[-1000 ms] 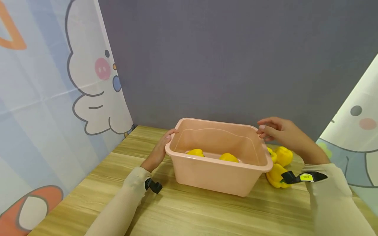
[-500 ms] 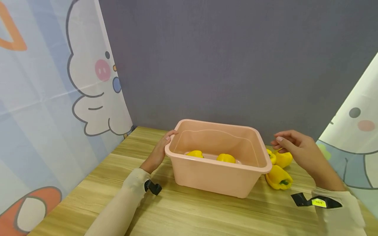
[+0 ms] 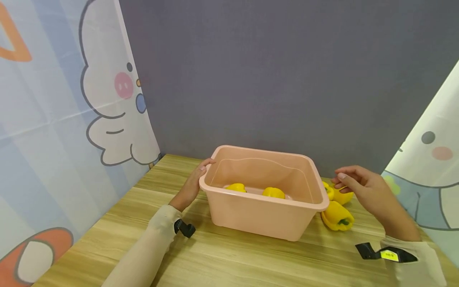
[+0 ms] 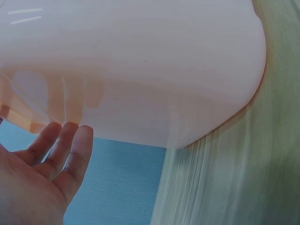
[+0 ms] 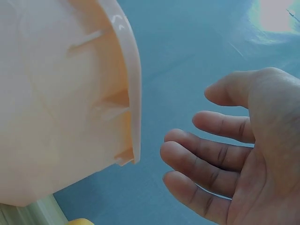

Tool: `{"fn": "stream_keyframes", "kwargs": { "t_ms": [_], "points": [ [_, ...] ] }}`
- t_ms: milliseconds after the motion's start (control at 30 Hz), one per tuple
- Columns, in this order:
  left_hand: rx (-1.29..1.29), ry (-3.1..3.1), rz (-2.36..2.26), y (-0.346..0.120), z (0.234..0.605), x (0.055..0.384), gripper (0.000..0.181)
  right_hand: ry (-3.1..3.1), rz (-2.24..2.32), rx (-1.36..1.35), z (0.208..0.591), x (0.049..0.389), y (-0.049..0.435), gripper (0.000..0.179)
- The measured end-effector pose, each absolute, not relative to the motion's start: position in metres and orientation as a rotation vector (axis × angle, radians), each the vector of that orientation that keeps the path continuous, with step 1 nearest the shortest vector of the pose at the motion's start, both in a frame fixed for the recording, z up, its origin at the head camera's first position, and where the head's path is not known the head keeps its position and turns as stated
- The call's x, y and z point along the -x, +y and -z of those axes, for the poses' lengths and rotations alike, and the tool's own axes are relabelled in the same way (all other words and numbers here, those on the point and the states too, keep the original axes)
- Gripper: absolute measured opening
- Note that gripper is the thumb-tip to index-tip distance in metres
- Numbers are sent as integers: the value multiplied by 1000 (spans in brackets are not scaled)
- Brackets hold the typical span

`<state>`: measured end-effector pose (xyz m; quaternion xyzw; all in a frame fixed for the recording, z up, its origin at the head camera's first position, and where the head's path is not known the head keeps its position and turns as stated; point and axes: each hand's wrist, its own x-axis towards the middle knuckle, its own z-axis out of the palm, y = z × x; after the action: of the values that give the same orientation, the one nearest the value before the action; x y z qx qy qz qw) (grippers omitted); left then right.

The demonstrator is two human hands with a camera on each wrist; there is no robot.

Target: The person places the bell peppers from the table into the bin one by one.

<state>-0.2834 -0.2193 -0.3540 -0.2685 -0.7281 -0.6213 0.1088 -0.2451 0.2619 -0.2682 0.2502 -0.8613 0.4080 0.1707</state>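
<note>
Tub (image 3: 263, 213) here is peachy-pink plastic, sitting upright on the wood-grain surface (image 3: 222, 263), turned at a slight angle. Down inside it are a left pepper (image 3: 236, 187) and a middle pepper (image 3: 274, 193), both yellow, with a gap between them; the front wall hides their lower parts. Three more yellow ones are bunched on the surface just right of the tub: a front pepper (image 3: 335, 216) showing its green stem end, plus a small-looking pepper (image 3: 328, 191) and a rear pepper (image 3: 343, 197) behind it.

Left hand (image 3: 192, 182) has the tub by its left rim, index finger hooked over the edge, while three other fingers, slightly bent, lie along the outside. Right hand (image 3: 371, 193) hovers above the back peppers, apart from the tub's right rim, fingers loosely bent with gaps between them and the thumb held off from the rest. Cream sleeves (image 3: 143, 251) on both arms, black wrist gadget (image 3: 184, 228) on the left one. Behind everything there's a gray backdrop (image 3: 269, 79), with cartoon-print cloth (image 3: 53, 131) to the left.
</note>
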Motion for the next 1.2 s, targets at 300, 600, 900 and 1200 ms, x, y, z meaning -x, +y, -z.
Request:
{"fn": "stream_keyframes", "kwargs": {
  "t_ms": [300, 600, 900, 1200],
  "points": [
    [819, -2130, 1840, -222, 354, 283, 56, -2457, -1130, -683, 268, 247, 264, 28],
    [806, -2139, 1840, -223, 352, 281, 54, -2509, -1142, -648, 271, 249, 270, 30],
    [793, -2148, 1846, -223, 355, 284, 53, -2576, -1072, -628, 274, 250, 278, 32],
    [798, -2145, 1842, -223, 355, 283, 55, -2603, -1078, -612, 271, 248, 286, 36]
  ]
}}
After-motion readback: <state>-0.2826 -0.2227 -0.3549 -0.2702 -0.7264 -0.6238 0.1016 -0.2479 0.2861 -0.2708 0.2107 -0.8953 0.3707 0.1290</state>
